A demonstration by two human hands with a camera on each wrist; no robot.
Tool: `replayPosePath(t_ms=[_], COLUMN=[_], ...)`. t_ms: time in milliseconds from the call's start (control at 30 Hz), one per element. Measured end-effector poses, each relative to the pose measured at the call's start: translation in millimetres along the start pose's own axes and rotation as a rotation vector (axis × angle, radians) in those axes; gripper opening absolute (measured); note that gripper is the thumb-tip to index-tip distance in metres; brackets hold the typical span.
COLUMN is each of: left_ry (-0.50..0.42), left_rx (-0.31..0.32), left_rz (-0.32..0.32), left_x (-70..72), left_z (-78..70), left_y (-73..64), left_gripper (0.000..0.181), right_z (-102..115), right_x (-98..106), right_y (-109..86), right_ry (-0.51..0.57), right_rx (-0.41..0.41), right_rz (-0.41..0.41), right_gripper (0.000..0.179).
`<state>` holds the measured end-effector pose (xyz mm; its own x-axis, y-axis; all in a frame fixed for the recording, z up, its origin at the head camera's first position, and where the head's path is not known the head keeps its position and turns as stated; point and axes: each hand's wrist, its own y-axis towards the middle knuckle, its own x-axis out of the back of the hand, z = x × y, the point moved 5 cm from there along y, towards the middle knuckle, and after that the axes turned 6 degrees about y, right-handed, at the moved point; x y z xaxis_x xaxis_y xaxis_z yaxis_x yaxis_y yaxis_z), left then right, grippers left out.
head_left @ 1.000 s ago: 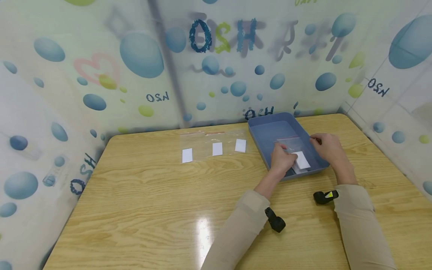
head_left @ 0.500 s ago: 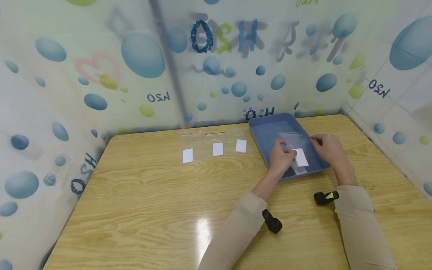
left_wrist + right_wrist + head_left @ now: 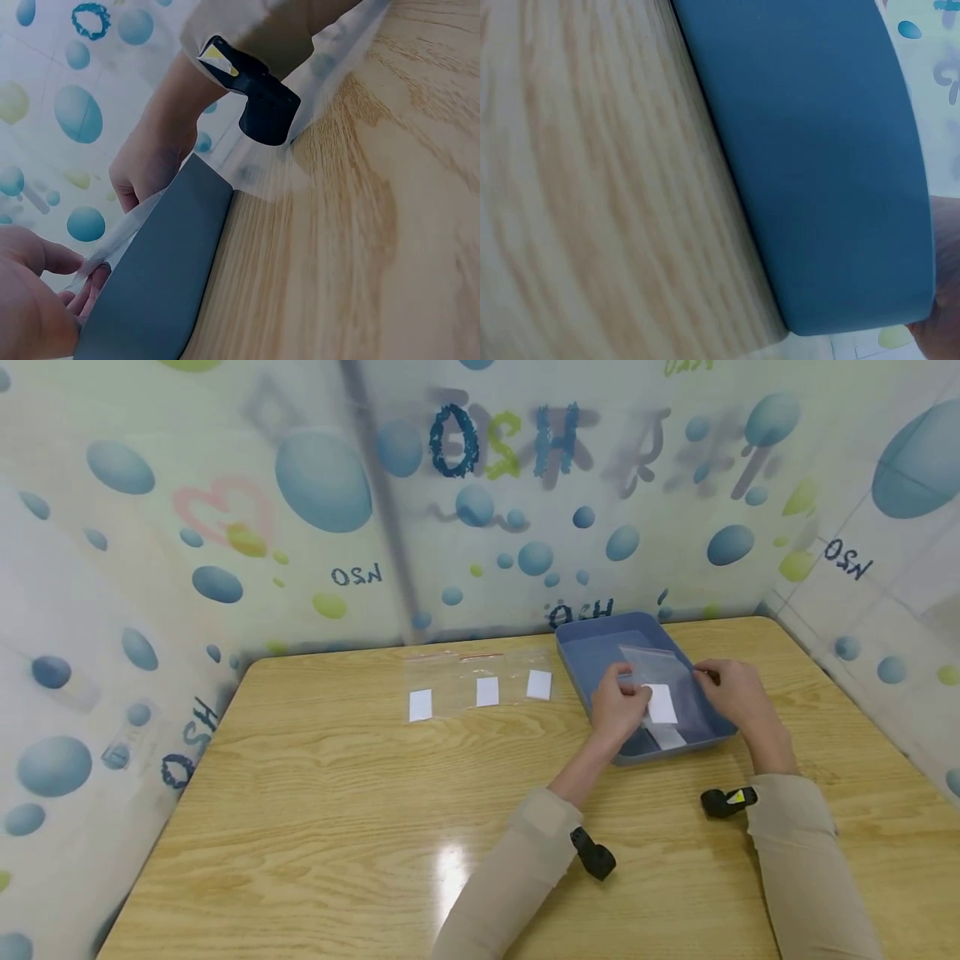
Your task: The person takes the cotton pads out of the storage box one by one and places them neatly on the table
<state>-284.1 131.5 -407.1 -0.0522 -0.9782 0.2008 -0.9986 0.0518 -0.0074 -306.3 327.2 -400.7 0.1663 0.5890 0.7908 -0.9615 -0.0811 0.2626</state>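
I see the left hand (image 3: 618, 706) pinching a clear zip bag (image 3: 649, 667) with a white card (image 3: 662, 704) in it, over the blue tray (image 3: 600, 647). The right hand (image 3: 732, 691) is by the tray's right rim; I can't tell if its grip pinches anything. Three more bags (image 3: 453, 681) lie on the bench (image 3: 337, 793).

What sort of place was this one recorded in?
Probably a small partitioned work corner: bubble-print walls close in around a wood-grained table, which holds a blue tray and clear bags.
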Motion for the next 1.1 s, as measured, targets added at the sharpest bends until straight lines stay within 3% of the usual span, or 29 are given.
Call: replayPosePath(t_ms=[200, 533, 867, 1100], left_ry=[-0.049, -0.177, -0.148, -0.090], left_rx=[-0.038, -0.036, -0.034, -0.055], left_rz=[0.001, 0.050, 0.061, 0.030], left_x=[9.0, 27.3, 47.9, 64.3], left_z=[0.1, 3.0, 6.7, 9.5], left_y=[2.5, 4.8, 3.5, 6.2], left_gripper=[0.037, 0.038, 0.038, 0.039], right_z=[1, -1, -1, 1], right_x=[0, -1, 1, 0], right_y=[-1.3, -1.1, -1.2, -1.9], right_ry=[-0.002, -0.008, -0.005, 0.001], right_rx=[-0.006, -0.022, -0.017, -0.024], right_rz=[0.005, 0.013, 0.023, 0.018], right_gripper=[0.026, 0.027, 0.027, 0.026])
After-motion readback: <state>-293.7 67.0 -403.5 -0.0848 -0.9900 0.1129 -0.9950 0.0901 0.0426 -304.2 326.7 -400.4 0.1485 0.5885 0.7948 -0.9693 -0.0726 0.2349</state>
